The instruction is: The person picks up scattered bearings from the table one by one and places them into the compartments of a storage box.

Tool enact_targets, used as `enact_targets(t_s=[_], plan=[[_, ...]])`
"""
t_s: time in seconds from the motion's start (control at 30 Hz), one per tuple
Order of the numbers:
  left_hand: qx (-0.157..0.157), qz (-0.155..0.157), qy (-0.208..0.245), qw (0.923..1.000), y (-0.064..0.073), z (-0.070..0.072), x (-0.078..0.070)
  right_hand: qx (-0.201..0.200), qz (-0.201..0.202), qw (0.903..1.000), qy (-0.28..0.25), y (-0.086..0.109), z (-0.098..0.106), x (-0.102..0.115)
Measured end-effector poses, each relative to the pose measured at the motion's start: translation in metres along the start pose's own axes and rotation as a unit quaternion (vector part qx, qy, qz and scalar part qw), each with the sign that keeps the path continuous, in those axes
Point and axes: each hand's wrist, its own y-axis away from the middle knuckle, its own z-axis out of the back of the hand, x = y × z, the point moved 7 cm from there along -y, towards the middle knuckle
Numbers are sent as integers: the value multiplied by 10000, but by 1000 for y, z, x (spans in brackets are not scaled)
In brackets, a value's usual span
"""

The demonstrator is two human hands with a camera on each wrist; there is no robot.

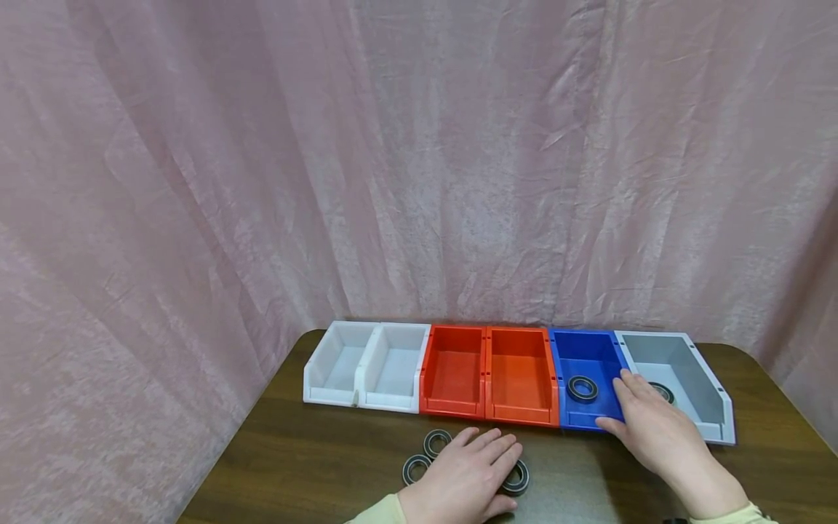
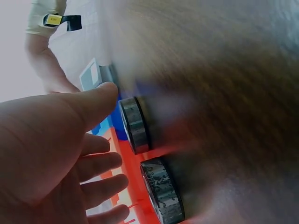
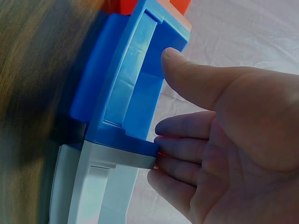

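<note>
Head view shows left hand (image 1: 466, 473) and right hand (image 1: 655, 426) palm-down, fingers (image 3: 184, 126) loosely extended, holding nothing.

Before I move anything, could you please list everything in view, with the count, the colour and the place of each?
bearings: at least 5, black and silver; 3 on the table, 1 in the blue bin, 1 in the grey bin; others may be hidden
white bins: 2, white, left end of the row
red bin: 1, red, beside the white bins
orange bin: 1, orange-red, between red and blue
blue bin: 1, blue, between orange and grey
grey bin: 1, light grey, right end
table: 1, brown, under the row
curtain: count unclear, pink, behind
wrist device: 1, black and yellow, right cuff
sleeves: 2, pale green, at the wrists
left hand: 1, bare, over the table bearings
right hand: 1, bare, where blue and grey bins meet
</note>
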Motion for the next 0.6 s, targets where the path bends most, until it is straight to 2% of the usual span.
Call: enact_targets(t_s=[0.23, 0.6], plan=[[-60, -15, 17, 10000, -3, 0, 0, 72, -54, 10000, 24, 0, 0, 0], [109, -10, -20, 9999, -6, -3, 3, -78, 50, 10000, -5, -1, 0, 0]])
